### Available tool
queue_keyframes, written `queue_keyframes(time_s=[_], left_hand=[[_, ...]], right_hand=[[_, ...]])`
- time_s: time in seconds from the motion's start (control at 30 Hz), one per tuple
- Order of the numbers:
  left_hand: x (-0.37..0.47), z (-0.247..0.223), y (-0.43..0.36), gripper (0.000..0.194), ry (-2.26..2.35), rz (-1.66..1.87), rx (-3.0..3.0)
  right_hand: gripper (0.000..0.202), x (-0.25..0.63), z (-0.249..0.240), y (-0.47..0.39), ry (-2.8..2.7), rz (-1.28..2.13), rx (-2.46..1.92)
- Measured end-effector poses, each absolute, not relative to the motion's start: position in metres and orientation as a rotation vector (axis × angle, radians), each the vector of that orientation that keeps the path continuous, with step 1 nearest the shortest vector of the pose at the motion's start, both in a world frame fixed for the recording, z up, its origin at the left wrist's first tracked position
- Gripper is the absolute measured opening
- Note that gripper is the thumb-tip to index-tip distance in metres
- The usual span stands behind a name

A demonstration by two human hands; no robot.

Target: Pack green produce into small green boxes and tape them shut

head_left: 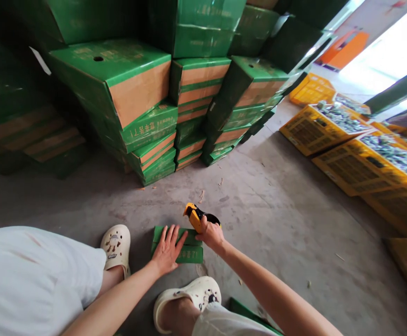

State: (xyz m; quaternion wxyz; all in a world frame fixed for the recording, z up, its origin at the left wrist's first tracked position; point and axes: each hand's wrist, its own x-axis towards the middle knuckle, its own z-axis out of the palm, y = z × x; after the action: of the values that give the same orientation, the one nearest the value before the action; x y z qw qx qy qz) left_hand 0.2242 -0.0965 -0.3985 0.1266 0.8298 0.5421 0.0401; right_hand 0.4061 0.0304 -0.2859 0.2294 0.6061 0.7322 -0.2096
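The person crouches or bends over a small green carton (pixel 192 256) that lies on the concrete floor (pixel 277 196), to the right of one cream clog (pixel 116 240) and just ahead of the other cream clog (pixel 206 287). The left hand (pixel 166 253) rests on the carton, palm down, its fingers spread across the green surface; pale printed characters show beside it. The right hand (pixel 212 234) has its fingers curled round a yellow-and-black hand tool (pixel 192 218), which sits at the carton's far right corner, its yellow head pointing up and to the left. Whether the tool touches the carton cannot be told, and the exact grip of the thumb is too small to make out. A flat green piece (pixel 250 315) lies on the floor near the right leg, partly hidden. Ahead rise stacks of green cartons (pixel 138 93) with bare brown bands, some leaning. To the right stand yellow crates (pixel 350 163), several filled with small greyish items (pixel 392 151), and beyond them, near the bright opening, is an orange object (pixel 345 49)
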Motion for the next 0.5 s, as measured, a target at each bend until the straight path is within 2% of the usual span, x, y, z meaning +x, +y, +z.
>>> queue_keyframes(time_s=[0.17, 0.37, 0.43, 0.5], left_hand=[[0.212, -0.398, -0.081, 0.127, 1.403, 0.108, 2.378], [0.199, -0.388, -0.048, 0.119, 1.204, 0.096, 2.453], [0.200, -0.387, -0.043, 0.117, 1.222, 0.105, 2.458], [0.201, -0.386, -0.042, 0.116, 1.246, 0.128, 2.461]], right_hand=[[0.056, 0.422, -0.294, 0.030, 2.090, -0.700, 1.660], [0.029, 0.436, -0.304, 0.036, 2.136, -0.767, 1.769], [0.033, 0.439, -0.297, 0.039, 2.157, -0.802, 1.922], [0.048, 0.442, -0.284, 0.043, 2.146, -0.972, 2.095]])
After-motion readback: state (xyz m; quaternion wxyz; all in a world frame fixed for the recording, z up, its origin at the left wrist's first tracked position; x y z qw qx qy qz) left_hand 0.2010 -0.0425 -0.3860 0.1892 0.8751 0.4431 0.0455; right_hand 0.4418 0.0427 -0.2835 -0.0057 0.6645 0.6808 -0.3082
